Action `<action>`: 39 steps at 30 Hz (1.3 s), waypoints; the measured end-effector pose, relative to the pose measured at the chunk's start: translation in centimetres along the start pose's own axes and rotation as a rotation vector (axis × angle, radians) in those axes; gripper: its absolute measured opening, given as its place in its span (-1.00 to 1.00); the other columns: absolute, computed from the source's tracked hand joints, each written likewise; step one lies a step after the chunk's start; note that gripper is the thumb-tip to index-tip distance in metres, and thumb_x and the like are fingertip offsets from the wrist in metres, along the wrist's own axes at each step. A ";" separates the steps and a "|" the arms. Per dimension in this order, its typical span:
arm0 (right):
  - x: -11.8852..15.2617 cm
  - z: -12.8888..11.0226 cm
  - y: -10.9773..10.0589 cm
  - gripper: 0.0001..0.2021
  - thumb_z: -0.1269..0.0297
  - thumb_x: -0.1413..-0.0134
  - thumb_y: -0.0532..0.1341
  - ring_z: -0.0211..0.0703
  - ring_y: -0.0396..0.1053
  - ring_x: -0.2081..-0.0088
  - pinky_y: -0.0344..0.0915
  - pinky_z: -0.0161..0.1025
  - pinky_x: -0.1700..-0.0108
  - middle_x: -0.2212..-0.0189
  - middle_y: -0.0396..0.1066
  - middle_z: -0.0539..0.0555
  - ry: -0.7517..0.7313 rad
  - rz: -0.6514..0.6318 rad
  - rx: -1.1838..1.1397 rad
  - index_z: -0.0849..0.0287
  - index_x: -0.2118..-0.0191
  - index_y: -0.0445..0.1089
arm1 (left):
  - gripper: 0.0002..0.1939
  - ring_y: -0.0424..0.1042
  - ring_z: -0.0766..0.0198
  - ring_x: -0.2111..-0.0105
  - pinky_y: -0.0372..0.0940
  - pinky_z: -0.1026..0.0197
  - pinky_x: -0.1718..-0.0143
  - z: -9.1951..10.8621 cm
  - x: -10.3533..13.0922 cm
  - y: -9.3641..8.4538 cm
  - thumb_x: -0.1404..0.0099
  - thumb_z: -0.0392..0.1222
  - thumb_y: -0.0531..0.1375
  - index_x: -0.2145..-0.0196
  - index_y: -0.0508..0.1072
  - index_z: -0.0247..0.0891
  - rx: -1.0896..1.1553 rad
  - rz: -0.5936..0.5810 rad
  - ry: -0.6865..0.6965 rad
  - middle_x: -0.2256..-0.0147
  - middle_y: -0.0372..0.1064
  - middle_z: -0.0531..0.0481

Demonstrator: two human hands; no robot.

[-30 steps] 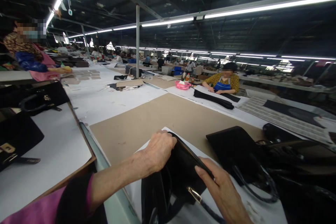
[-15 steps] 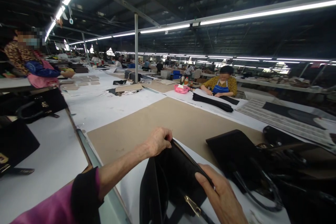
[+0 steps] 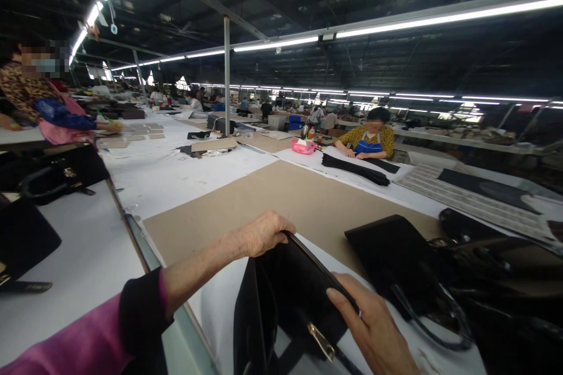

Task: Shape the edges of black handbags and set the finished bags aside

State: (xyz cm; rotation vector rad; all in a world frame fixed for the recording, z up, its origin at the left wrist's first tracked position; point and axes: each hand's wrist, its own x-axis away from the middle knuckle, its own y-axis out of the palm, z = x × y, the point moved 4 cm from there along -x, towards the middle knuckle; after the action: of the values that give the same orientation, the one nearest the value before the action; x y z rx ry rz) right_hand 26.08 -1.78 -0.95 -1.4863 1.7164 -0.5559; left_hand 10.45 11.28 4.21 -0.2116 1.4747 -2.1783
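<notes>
2 hands are gripping the black bag's upper edge, left at the far end, right nearer, apparently keeping the panel taut.

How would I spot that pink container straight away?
Find the big tan sheet across the middle. Just past its far corner, left of the person in the yellow top, sits a small pink container. Its bright colour sets it apart from the black pieces lying nearby.

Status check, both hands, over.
Left hand gripping black bag's top edge at far corner; right hand pinching same edge, nearer. Gold buckle hanging below. Another black bag lying close, right.
</notes>
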 end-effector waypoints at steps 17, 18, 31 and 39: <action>-1.3 -2.8 0.7 -0.88 0.21 -0.06 0.13 -0.13 0.29 0.34 0.22 -0.22 0.33 0.41 0.31 0.05 -0.068 0.184 0.546 0.12 0.33 0.33 | -0.82 0.36 0.28 0.42 0.18 0.30 0.41 0.1 0.2 0.9 -0.25 -0.31 -0.01 0.46 0.33 -0.27 -0.371 0.030 0.062 0.45 0.37 -0.02; -1.4 -2.7 0.7 -0.87 0.21 -0.08 0.10 -0.14 0.29 0.34 0.21 -0.23 0.34 0.42 0.30 0.05 -0.063 0.190 0.530 0.12 0.35 0.33 | -0.83 0.36 0.27 0.41 0.18 0.29 0.41 0.0 0.2 1.0 -0.25 -0.30 0.00 0.46 0.33 -0.26 -0.383 0.034 0.067 0.45 0.37 -0.02; -2.0 -1.8 0.3 -0.74 0.19 -0.14 0.01 -0.21 0.26 0.36 0.14 -0.28 0.30 0.43 0.30 0.02 0.008 0.248 0.280 0.14 0.41 0.39 | -0.84 0.31 0.30 0.49 0.11 0.30 0.51 -0.4 -0.4 1.3 -0.23 -0.30 0.00 0.46 0.33 -0.25 -0.468 0.035 0.105 0.50 0.32 0.01; -2.4 -1.9 0.3 -0.74 0.18 -0.11 0.02 -0.18 0.25 0.34 0.10 -0.25 0.25 0.43 0.28 0.03 0.085 0.226 0.260 0.14 0.46 0.37 | -0.81 0.33 0.33 0.41 0.15 0.35 0.40 -0.8 -0.4 0.7 -0.22 -0.34 0.02 0.47 0.39 -0.28 -0.189 0.059 0.086 0.46 0.37 0.00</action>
State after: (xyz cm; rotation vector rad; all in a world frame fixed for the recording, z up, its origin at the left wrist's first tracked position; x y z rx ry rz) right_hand 24.45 0.31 0.58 -1.0845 1.7732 -0.6990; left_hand 10.74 11.93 3.28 -0.1383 1.7149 -2.0244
